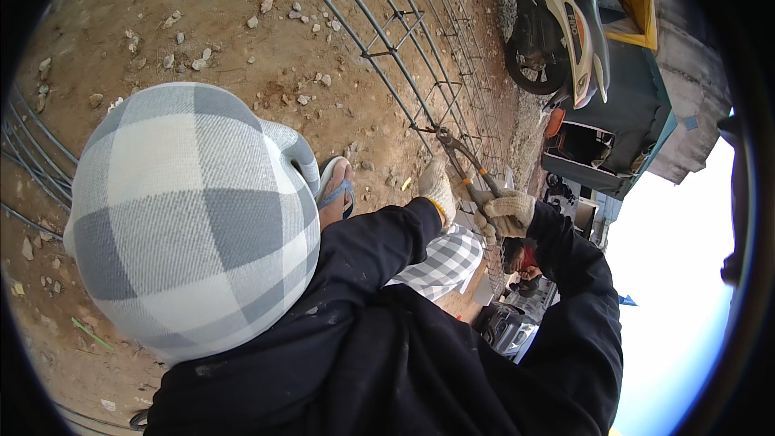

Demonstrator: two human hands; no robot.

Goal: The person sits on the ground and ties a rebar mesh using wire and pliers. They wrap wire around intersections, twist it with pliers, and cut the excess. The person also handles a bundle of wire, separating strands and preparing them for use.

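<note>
A pair of end-cutting pincers (pixel 459 163) with orange bands on its long handles has its jaws at a joint of a steel rebar cage (pixel 393 50). My right hand (pixel 512 211), in a pale knit glove, is closed around the handles. Close beside the tool is my left hand (pixel 437 186), gloved likewise with a yellow cuff. Its fingers are drawn together near the same joint, and what they pinch is too small to tell. Thin crossbars link the cage's long bars at intervals.
My plaid-covered knee (pixel 194 218) fills the left, with a sandalled foot (pixel 335 187) beside it. Stones (pixel 202 59) dot the dirt ground. More bars (pixel 36 157) lie at the far left. A motorbike (pixel 565 40), a dark green stall (pixel 617 113), a car (pixel 507 331) and another person (pixel 529 261) are beyond.
</note>
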